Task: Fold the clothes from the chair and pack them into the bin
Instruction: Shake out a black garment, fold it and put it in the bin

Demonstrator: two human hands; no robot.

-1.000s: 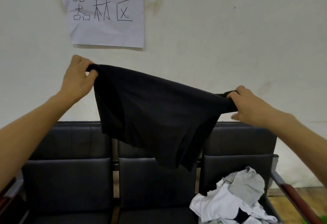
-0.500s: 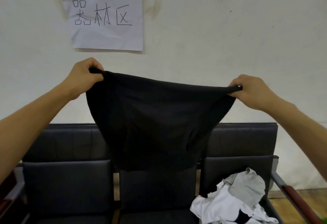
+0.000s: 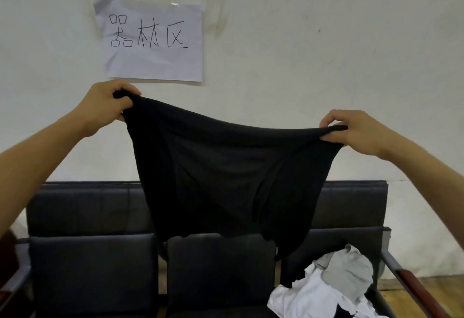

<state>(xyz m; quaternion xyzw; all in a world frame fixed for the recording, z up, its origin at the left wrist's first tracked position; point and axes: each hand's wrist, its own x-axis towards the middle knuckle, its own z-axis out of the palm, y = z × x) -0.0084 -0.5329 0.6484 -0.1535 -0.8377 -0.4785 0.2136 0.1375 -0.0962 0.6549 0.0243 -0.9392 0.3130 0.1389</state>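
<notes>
The nearest things lie at the bottom edge: a heap of white and grey clothes point(image 3: 334, 285) is piled on the right-hand seat of the black three-seat chair point(image 3: 93, 267), at about 5 o'clock, with a dark scrap showing among the white folds. Just beside the heap, at 4 o'clock, runs the chair's reddish-brown armrest point(image 3: 416, 290) on its metal frame. The middle and left seats sit side by side at 6 and 7 o'clock, with the padded backrest rising behind them.

Above the seats, both bare forearms reach in from the lower corners. The left hand point(image 3: 105, 103), at 10 o'clock, has its grip closed on one top corner of a black garment point(image 3: 226, 179), fingers curled over bunched cloth. The right hand point(image 3: 351, 129), at 3 o'clock and lower than the left, pinches the opposite top corner between thumb and fingers. The garment is held spread in the air between the two hands, its top edge sagging in the middle, its lower hem hanging in front of the backrest and reaching the top of the middle seat.

Farthest back, at 11 o'clock, a sheet of white paper point(image 3: 153, 41) with handwritten characters is stuck on the stained white wall point(image 3: 326, 41).
</notes>
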